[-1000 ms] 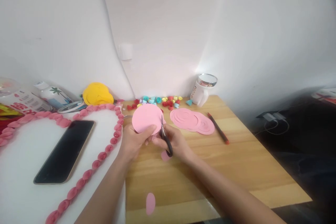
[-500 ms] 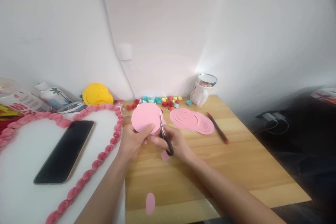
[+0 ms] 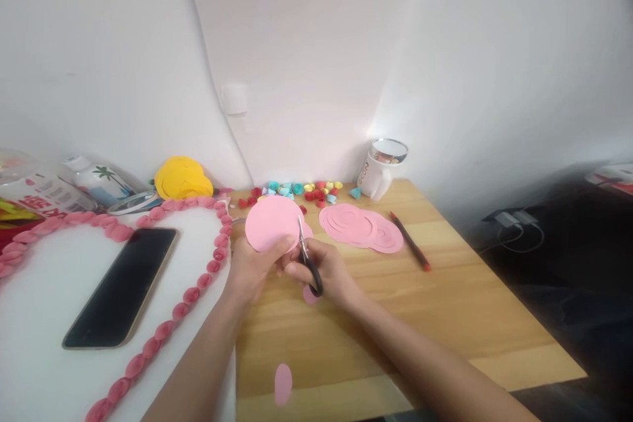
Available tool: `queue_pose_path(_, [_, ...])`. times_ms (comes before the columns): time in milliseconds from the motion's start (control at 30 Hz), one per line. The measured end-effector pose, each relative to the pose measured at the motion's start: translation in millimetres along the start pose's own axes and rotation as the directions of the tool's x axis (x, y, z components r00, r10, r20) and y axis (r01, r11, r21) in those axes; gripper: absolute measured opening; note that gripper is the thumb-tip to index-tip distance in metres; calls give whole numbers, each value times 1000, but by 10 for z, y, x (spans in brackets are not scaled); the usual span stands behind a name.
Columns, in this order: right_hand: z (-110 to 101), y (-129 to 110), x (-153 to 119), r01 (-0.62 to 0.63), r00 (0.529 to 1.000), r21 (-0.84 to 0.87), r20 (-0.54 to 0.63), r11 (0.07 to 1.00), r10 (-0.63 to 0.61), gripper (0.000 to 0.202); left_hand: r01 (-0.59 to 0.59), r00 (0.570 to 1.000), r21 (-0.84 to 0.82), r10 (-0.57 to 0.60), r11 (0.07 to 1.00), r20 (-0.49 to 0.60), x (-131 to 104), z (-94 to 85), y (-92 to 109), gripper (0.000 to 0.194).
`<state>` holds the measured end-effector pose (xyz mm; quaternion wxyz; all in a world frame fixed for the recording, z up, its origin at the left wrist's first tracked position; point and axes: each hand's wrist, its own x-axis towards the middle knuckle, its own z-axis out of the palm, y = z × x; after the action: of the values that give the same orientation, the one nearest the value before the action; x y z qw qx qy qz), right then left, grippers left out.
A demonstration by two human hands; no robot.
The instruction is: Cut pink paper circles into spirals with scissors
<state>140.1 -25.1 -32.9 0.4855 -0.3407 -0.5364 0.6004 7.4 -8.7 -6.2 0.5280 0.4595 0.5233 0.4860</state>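
Note:
Between thumb and fingers, my left hand (image 3: pixel 254 267) grips a round pink paper disc (image 3: pixel 271 223) above the wooden table. My right hand (image 3: pixel 329 270) is closed round the black handles of a pair of scissors (image 3: pixel 312 270), their blades pointing away from me at the disc's right edge. Whether the blades are fully closed is hard to tell. Beneath the hands lies a small pink paper piece (image 3: pixel 311 295), partly covered. Another pink oval scrap (image 3: pixel 283 384) rests nearer the front edge. Cut pink paper spirals (image 3: pixel 346 223) lie to the right of the disc.
A red-and-black pen (image 3: pixel 410 241) and a white mug (image 3: pixel 376 175) stand to the right. Small rolled paper flowers (image 3: pixel 309 195) line the back. At left, a black phone (image 3: pixel 121 290) lies on a white board (image 3: pixel 34 356) edged with pink paper roses (image 3: pixel 165 330); yellow paper (image 3: pixel 182 178) sits behind.
Both hands, the disc and the scissors have shifted very slightly left. The scissors' blades look a little closer together. Everything else stays in place.

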Motion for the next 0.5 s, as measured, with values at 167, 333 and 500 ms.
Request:
queue_pose_path(167, [1, 12, -2, -3, 1000, 12, -2, 1000, 3, 37, 29, 998, 35, -27, 999, -58, 13, -1, -57, 27])
queue_pose_path(333, [0, -20, 10, 33, 999, 81, 31, 996, -36, 39, 17, 999, 155, -11, 988, -37, 6, -11, -44, 28])
queue_pose_path(500, [2, -23, 15, 20, 1000, 61, 15, 998, -21, 41, -1, 1000, 161, 2, 987, -6, -17, 0, -1, 25])
